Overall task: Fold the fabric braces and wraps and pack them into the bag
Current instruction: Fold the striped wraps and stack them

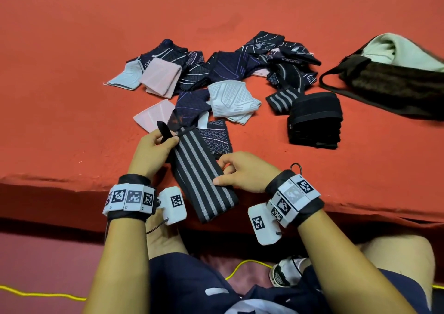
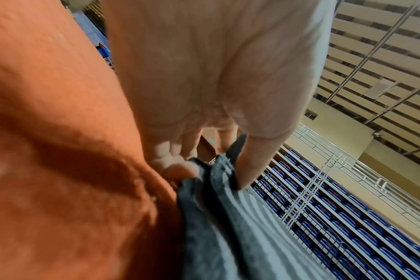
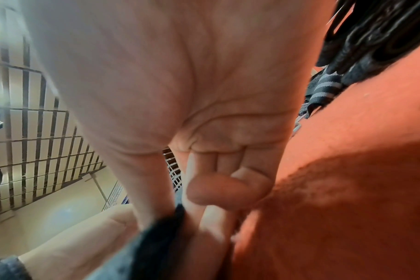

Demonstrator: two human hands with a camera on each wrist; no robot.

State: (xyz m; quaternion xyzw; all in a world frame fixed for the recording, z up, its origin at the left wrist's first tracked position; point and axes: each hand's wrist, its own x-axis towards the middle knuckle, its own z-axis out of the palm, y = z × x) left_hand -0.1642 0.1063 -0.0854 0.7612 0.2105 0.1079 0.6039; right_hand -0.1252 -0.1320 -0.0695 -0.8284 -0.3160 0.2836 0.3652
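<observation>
**Striped wrap held at both ends**

My left hand [image 1: 153, 152] pinches the far end of the striped wrap [image 1: 204, 176], thumb and fingers closed on its black tab. My right hand [image 1: 242, 174] grips the wrap's right edge lower down, thumb on top, fingers curled under. The wrap lies slanted over the near edge of the red mat [image 1: 96, 49]. Beyond the wrap sits the loose pile of braces [image 1: 216, 73]. Right of the wrap stands a black folded stack [image 1: 314, 119], and farther right of that the dark bag [image 1: 394, 83], its mouth open.
</observation>
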